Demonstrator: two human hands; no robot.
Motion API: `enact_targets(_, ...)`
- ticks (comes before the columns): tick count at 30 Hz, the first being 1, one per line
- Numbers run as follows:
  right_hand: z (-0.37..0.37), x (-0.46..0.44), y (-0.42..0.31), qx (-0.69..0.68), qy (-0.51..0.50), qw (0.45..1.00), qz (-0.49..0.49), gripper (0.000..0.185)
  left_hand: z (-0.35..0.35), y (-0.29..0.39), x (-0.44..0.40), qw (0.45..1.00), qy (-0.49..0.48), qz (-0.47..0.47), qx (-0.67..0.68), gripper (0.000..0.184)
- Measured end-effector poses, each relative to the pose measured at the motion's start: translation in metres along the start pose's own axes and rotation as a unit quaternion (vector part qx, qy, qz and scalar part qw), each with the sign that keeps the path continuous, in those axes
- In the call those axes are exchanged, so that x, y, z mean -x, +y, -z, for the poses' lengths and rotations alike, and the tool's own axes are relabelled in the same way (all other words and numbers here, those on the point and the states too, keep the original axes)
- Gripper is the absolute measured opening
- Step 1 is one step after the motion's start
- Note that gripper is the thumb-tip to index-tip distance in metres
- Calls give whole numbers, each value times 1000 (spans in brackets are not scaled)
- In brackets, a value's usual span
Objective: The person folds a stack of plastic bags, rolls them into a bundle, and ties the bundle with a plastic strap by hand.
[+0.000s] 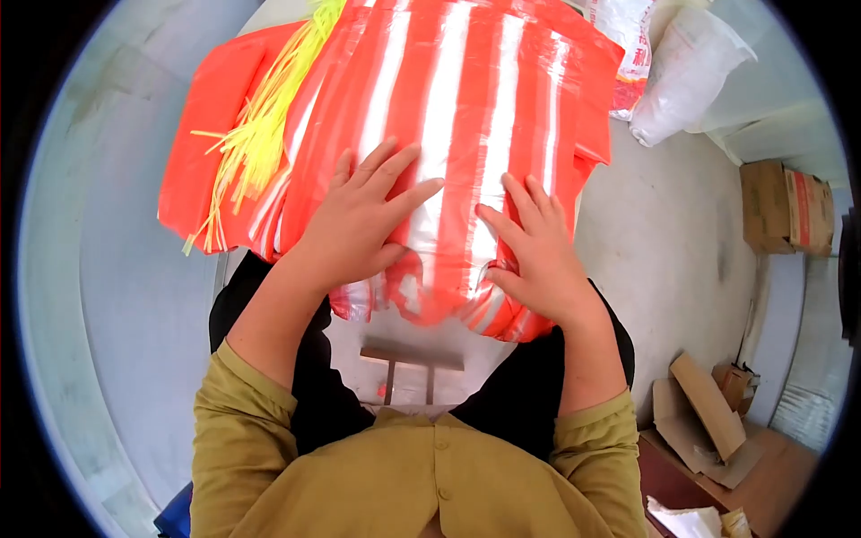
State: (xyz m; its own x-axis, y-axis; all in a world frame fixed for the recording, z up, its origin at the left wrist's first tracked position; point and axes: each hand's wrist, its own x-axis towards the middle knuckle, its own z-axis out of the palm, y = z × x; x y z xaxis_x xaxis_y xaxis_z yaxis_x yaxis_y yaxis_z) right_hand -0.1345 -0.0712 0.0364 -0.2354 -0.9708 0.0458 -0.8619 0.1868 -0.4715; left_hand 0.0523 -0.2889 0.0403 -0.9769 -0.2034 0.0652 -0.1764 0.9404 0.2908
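A stack of red plastic bags with white stripes (456, 99) lies in front of me, its near edge hanging in loose folds over my lap. My left hand (359, 215) rests on the left of the stack, fingers spread over the plastic. On the right part, my right hand (534, 247) lies with its fingers apart, the thumb by the crumpled near edge. A bundle of yellow plastic strips (260, 143) lies across the stack's left side, left of my left hand. Whatever supports the bags is mostly hidden beneath them.
Beyond the stack at the right stand a white translucent bag (691, 72) and a printed plastic sack (621, 45). Cardboard boxes (767, 206) sit against the right wall. An opened carton (695, 417) lies on a brown surface (771, 475) at lower right.
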Motion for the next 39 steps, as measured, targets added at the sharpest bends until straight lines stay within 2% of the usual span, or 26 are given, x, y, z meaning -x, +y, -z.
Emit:
enact_targets(4, -9, -2, -3, 14, 22, 1000, 4, 70, 2, -9, -7, 1000, -11, -10, 6, 96)
enact_targets(12, -15, -16, 1, 38, 35, 999, 19, 68, 15, -24, -24, 999, -36, 26, 25, 104)
enact_targets(19, -9, -15, 12, -26, 14, 999, 26, 65, 16, -19, -18, 997, -40, 50, 39, 101)
enact_targets(22, -11, -18, 9, -17, 31, 999, 35, 60, 15, -15, -14, 999, -27, 29, 32, 91)
enact_targets(29, -19, -21, 4, -19, 94, 992, 81, 40, -1, 7, -6, 990, 26, -98, 96, 49)
enact_targets(33, -22, -24, 5, -77, 127, 987, 63, 25, -15, 7, -7, 992, 43, -78, 89, 48)
enact_targets(39, -17, -24, -3, -104, 121, 987, 7, 14, -15, 15, -10, 990, 66, -57, 110, 40)
